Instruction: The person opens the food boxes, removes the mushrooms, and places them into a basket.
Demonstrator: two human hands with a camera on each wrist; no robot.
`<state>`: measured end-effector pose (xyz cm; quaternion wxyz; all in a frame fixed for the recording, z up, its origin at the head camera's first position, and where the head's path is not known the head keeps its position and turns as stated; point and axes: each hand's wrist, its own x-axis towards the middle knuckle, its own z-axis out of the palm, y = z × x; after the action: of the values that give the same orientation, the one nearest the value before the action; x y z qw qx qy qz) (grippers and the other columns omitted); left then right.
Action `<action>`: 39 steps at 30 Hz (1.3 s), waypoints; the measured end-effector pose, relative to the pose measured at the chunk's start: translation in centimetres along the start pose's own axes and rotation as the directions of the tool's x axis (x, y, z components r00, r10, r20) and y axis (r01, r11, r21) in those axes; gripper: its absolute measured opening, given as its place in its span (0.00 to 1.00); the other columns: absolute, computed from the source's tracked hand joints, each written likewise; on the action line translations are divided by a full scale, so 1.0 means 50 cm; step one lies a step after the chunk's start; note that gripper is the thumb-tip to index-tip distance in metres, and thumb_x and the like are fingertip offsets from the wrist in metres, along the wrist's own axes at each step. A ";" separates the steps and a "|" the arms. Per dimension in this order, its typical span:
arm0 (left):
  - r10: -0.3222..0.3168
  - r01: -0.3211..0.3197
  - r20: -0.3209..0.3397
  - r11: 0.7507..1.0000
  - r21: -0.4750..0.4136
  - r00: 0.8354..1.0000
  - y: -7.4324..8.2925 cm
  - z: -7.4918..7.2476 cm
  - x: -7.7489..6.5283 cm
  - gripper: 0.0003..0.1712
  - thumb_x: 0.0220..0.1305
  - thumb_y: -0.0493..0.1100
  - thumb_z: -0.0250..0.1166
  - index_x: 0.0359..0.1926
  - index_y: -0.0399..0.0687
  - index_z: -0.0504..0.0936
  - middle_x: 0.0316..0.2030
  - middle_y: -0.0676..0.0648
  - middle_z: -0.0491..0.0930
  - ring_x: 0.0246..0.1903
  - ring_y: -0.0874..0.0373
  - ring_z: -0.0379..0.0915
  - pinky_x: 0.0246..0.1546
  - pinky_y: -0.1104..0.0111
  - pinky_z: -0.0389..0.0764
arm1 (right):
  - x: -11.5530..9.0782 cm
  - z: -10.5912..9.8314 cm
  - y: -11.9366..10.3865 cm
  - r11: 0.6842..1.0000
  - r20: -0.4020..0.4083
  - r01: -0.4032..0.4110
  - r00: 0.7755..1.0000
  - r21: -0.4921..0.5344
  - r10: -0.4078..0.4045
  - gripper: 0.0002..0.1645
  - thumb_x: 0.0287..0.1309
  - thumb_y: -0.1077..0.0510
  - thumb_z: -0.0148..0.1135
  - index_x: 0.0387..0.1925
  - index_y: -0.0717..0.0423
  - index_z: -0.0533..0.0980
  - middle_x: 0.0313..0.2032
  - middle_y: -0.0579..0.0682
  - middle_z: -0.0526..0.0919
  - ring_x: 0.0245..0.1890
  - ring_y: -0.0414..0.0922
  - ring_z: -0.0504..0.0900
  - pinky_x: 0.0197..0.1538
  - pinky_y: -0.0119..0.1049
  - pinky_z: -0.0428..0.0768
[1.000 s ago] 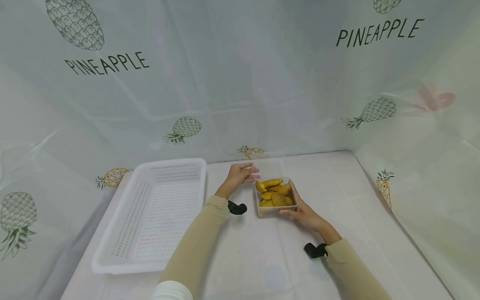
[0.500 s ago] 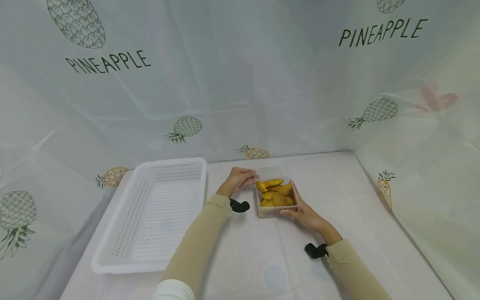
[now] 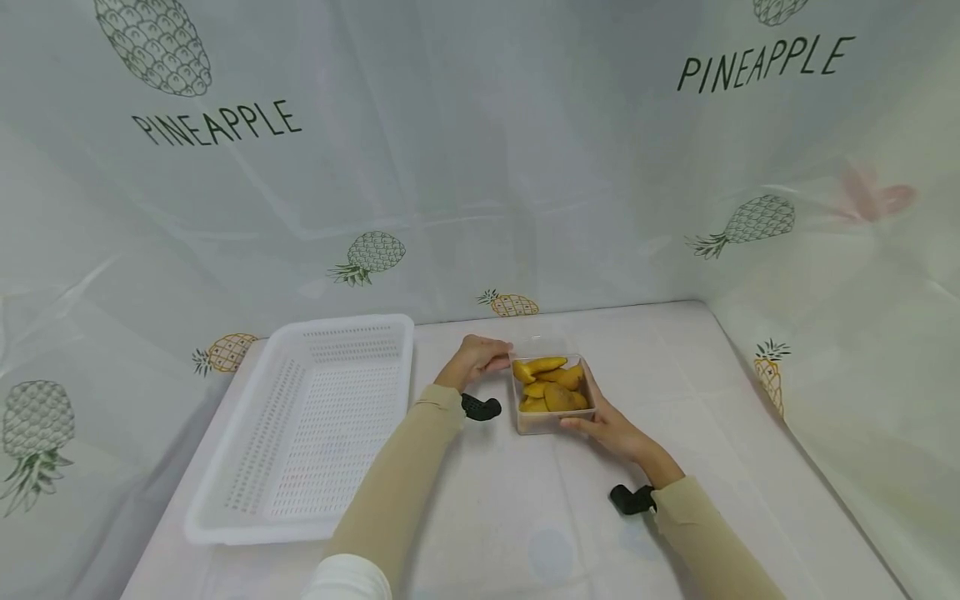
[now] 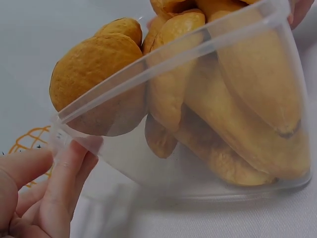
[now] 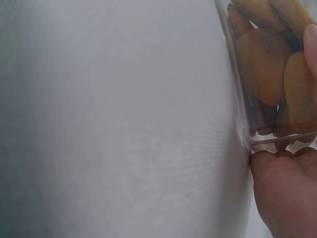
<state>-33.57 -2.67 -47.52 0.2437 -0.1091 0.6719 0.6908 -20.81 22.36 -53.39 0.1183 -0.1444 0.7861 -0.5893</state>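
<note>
A clear plastic box (image 3: 538, 424) stands on the white cloth, filled with yellow, fruit-like pieces (image 3: 552, 388). Through its wall in the left wrist view the pieces (image 4: 257, 74) look smooth and rounded, some long with dark tips. My right hand (image 3: 611, 429) grips the box at its right side, thumb across the near wall. At the box's far left corner, my left hand (image 3: 477, 358) pinches the edge of a clear lid (image 3: 542, 343), which lies low behind the box. Much of the lid is hard to make out because it is transparent.
Left of the box sits a large white slotted basket (image 3: 408, 367), its floor bare. A pineapple-print sheet (image 3: 465, 167) hangs behind and along both sides of the table (image 3: 480, 517). Black straps with small devices (image 3: 482, 407) are on both wrists.
The clear lid, raised behind the box a second ago, has come down low at the back, with my left hand lowering slightly rightward. My right hand and the box have stayed put.
</note>
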 end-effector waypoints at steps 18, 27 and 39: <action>0.068 -0.068 0.014 0.998 0.005 0.998 0.015 -0.010 -0.013 0.28 0.69 0.44 0.67 0.65 0.35 0.73 0.51 0.31 0.81 0.31 0.50 0.86 0.40 0.61 0.85 | -0.002 0.002 -0.002 1.000 0.005 -0.022 1.000 0.003 0.022 0.66 0.66 0.51 0.65 0.77 0.35 0.22 0.77 0.55 0.22 0.75 0.57 0.24 0.71 0.64 0.32; 0.202 -0.196 -0.004 0.953 0.231 0.979 0.050 -0.025 -0.045 0.28 0.74 0.51 0.59 0.68 0.42 0.71 0.58 0.35 0.77 0.55 0.39 0.77 0.51 0.58 0.82 | 0.000 -0.001 0.004 1.000 0.004 0.001 1.000 0.000 -0.001 0.65 0.67 0.53 0.65 0.77 0.36 0.22 0.77 0.55 0.23 0.76 0.57 0.26 0.71 0.64 0.32; 0.421 -0.519 0.318 0.775 0.361 0.850 0.077 -0.036 -0.087 0.33 0.68 0.43 0.67 0.71 0.50 0.70 0.65 0.42 0.73 0.62 0.48 0.71 0.59 0.59 0.76 | 0.002 0.000 0.004 1.000 0.005 0.016 1.000 0.010 -0.016 0.66 0.66 0.53 0.66 0.77 0.37 0.22 0.77 0.54 0.23 0.76 0.55 0.26 0.72 0.63 0.32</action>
<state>-32.02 -5.19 -42.22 0.1529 0.1970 0.7828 0.5701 -20.90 22.37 -53.61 0.1162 -0.1517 0.7815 -0.5939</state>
